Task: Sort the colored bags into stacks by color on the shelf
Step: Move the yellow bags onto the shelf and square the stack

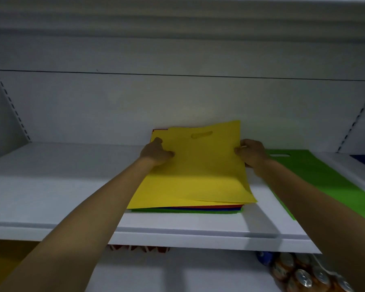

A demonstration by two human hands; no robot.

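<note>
Head view: left hand point(156, 153), right hand point(251, 153) pinch yellow bag point(198, 165) atop mixed stack point(188, 210). Green bag point(325, 178) laid right of stack; most sorting apparently remains.

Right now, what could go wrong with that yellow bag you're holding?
A second yellow bag lies right under the top yellow bag, so the left hand and right hand might lift both. Pulling could also drag the mixed pile crooked. Its front edge sits near the shelf lip, so bags might slide off.
</note>
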